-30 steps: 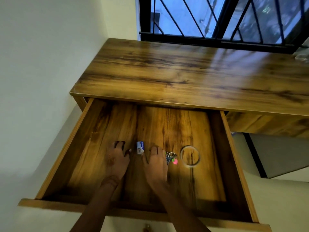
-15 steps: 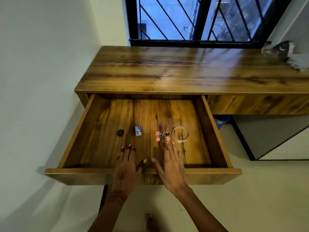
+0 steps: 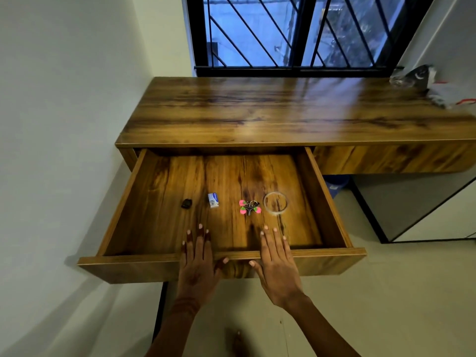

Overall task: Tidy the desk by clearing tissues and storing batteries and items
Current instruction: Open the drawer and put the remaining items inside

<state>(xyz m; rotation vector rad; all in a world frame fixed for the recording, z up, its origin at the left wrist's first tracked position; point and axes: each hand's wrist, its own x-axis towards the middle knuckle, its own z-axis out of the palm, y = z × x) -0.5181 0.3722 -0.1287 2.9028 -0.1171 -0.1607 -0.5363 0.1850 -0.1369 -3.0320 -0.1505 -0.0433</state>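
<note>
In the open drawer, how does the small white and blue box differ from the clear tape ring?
The white and blue box is opaque and rectangular; the tape ring is see-through and round, with the drawer wood showing through its hole. The box lies left of the pink key bunch, the ring right of it. The ring has the wider footprint. Both lie flat on the drawer floor, untouched by either hand.
</note>
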